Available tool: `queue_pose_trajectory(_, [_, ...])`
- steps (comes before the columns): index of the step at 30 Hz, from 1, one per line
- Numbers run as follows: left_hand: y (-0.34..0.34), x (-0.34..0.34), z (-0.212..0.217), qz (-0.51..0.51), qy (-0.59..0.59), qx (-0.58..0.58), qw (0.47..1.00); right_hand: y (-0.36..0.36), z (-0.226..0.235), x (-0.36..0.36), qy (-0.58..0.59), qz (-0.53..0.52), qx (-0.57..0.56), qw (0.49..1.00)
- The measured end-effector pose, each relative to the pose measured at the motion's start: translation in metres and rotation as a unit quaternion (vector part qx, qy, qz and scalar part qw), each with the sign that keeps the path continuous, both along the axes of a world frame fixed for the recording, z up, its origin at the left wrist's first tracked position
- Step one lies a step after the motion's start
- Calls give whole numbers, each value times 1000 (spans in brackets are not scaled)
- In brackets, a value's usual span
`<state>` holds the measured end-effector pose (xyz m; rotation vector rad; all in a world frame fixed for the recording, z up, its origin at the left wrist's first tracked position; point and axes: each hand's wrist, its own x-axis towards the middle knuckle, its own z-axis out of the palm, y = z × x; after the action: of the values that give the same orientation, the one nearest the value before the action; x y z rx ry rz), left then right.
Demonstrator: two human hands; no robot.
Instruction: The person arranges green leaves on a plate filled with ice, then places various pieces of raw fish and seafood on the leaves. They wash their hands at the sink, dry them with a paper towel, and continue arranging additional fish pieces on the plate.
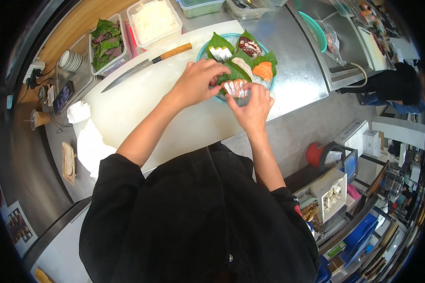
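Note:
A round, blue-rimmed dish [202, 50] sits at the right end of the white cutting board [174, 127]. Over it, my left hand [193, 84] and my right hand [254, 107] pinch a row of pink-and-white fish slices [236, 88] from its two ends, fingers curled in. Green leaves [239, 70] lie behind the row. Around them are silver-skinned fish slices [220, 53], purple-and-white octopus slices [249, 46], a pale slice [242, 66] and orange salmon slices [263, 71]. My fingers partly cover the dish's near side.
A wooden-handled knife [141, 68] lies on the board, left of the dish. Behind stand a tub of shredded white garnish [155, 21] and a tub of leaves [109, 45]. A white cloth [90, 141] lies at left. The sink [337, 40] and another person [401, 82] are at right.

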<state>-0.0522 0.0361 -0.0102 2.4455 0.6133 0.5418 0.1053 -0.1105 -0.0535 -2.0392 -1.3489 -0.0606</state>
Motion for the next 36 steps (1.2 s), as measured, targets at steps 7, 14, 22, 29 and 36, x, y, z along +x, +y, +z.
queue_pose_trajectory(7, [4, 21, -6, 78, 9, -24, 997, 1, -1, 3, 7, 5, 0, 1000])
queue_pose_trajectory(14, [-7, 25, -6, 74, 42, -24, 996, -2, 3, 18, 31, 58, 39, 997])
queue_pose_trajectory(22, [-18, 12, 12, 130, -39, -11, 991, -1, 9, 32, 66, 119, 16, 991])
queue_pose_trajectory(29, [-32, 2, -4, 71, -72, -104, 989, 2, 16, 22, 90, 145, 8, 985])
queue_pose_trajectory(36, [-36, 2, -15, 58, -83, -149, 984, 15, 20, 4, 49, 107, -47, 992])
